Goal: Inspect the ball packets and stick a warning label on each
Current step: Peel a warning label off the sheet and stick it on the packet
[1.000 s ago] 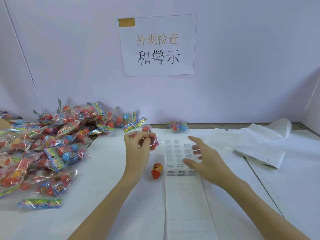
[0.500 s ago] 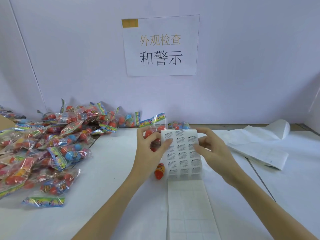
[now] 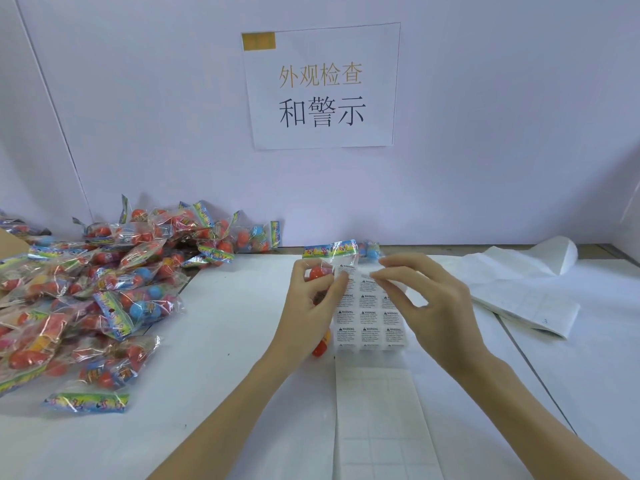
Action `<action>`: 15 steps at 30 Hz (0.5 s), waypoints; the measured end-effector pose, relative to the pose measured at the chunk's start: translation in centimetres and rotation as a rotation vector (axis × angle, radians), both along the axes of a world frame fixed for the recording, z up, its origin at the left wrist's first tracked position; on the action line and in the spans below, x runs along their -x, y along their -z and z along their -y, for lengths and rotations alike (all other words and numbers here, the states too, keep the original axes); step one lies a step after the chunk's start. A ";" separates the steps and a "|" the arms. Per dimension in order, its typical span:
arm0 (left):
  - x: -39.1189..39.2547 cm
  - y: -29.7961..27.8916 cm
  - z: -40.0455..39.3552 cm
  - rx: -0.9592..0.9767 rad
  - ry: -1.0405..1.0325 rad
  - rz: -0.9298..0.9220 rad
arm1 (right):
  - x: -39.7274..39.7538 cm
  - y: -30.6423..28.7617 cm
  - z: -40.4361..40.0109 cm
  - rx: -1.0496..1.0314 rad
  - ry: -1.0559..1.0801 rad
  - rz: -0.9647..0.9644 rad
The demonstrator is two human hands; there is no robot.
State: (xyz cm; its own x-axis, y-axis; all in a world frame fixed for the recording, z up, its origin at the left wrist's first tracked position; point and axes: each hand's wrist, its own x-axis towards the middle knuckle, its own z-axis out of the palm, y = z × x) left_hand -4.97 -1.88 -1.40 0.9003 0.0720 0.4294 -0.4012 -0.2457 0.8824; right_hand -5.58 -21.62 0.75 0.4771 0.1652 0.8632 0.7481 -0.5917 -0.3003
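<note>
My left hand (image 3: 311, 306) grips a clear ball packet (image 3: 330, 258) with a colourful header and red balls inside, and its thumb also pinches the left edge of the warning label sheet (image 3: 369, 320). My right hand (image 3: 429, 303) pinches a label at the sheet's top with thumb and forefinger. The sheet stands lifted off the table between both hands. Its used backing strip (image 3: 377, 417) trails toward me.
A heap of ball packets (image 3: 104, 289) covers the left of the white table (image 3: 225, 358). One packet (image 3: 370, 249) lies by the back wall. An orange-capped small bottle (image 3: 322, 344) lies under my left hand. Folded white paper sheets (image 3: 519, 289) lie at the right.
My hands lifted the label sheet off the table and raised it upright. My left hand brought the packet beside it, and my right hand's fingers moved to the sheet's top edge.
</note>
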 end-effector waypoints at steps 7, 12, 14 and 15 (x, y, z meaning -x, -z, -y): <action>-0.5 -0.5 -0.3 0.185 -0.127 -0.164 | 0.9 -0.9 -0.9 -0.157 -0.124 -0.059; -0.8 -1.7 -3.4 0.175 -0.360 0.051 | 0.7 -1.0 -0.9 -0.413 -0.184 -0.377; -0.3 -2.2 -3.6 0.275 -0.248 0.099 | 0.6 -1.1 -0.8 -0.523 -0.254 -0.540; 0.0 -2.5 -3.5 0.333 -0.166 0.110 | 0.5 -1.2 -0.7 -0.549 -0.291 -0.591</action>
State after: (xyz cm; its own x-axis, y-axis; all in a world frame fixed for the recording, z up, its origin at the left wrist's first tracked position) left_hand -4.94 1.58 1.08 0.8144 0.3644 0.4516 -0.4770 -0.0230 0.8786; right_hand -6.13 -20.89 1.95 0.8772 -0.0177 0.4799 0.4782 -0.0574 -0.8763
